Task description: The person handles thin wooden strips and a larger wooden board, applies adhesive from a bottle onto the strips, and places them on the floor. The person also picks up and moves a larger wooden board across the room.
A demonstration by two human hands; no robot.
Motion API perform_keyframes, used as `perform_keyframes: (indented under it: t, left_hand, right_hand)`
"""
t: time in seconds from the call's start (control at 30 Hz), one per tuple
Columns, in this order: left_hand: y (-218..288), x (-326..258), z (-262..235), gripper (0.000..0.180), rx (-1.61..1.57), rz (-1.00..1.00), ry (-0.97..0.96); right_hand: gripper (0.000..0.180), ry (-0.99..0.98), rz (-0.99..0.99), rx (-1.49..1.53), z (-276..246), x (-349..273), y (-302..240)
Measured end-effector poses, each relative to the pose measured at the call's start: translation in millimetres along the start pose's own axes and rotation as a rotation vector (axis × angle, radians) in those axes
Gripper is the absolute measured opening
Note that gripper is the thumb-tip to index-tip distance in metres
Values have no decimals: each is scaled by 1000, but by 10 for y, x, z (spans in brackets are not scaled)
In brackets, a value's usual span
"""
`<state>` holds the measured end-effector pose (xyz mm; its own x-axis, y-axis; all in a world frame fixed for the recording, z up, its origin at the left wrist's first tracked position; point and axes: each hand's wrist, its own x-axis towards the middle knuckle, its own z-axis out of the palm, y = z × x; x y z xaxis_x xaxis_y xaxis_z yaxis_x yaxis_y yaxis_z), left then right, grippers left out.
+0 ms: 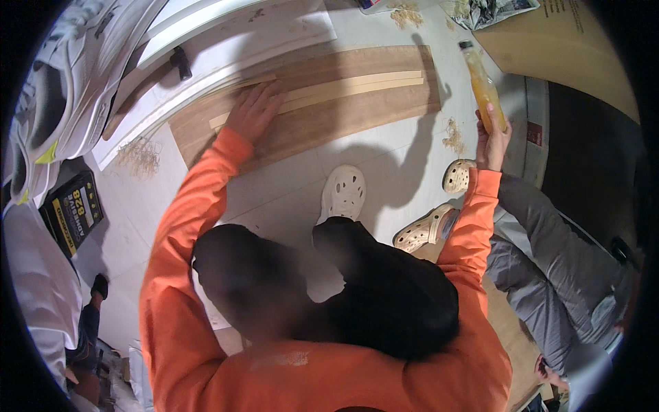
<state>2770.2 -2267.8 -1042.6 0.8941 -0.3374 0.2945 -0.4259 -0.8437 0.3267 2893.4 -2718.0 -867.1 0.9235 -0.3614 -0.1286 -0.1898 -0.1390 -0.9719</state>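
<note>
My left hand point(255, 110) lies with its fingers stretched out over the left part of the pale thin wood strips point(364, 86). The strips rest lengthwise on a brown wooden board point(329, 127) on the floor. Out to the right, my right hand point(491, 143) is wrapped round the lower end of a clear bottle point(482, 86) with yellow-orange liquid inside. Its dark cap points away from me, beyond the board's right end.
Wood shavings point(140, 156) lie left of the board, more shavings point(453, 136) to its right. Another person's grey-trousered legs point(542, 261) and beige clogs point(427, 228) are at right. A cardboard sheet point(570, 58) stands far right; a black-and-yellow box point(72, 211) is at left.
</note>
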Motion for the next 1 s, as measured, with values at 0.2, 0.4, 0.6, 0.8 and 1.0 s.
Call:
perform_keyframes:
  t: [0.2,0.4,0.6,0.8,1.0]
  left_hand:
    - [82,1043,23,48,23,201,-491]
    - [448,1503,477,54,103,304,-625]
    - [558,1161,1047,61,2,307,-455]
    - [744,935,1307,60,-43,288,-290]
    - [916,868,1251,50,-119,134,-234]
  right_hand:
    - [58,199,-58,143,4,26,295]
    - [51,81,-256,30,40,144,208]
    - [29,89,-37,60,275,264,322]
    - [37,141,-163,-82,244,283,538]
    - [39,224,-47,-12,173,331,718]
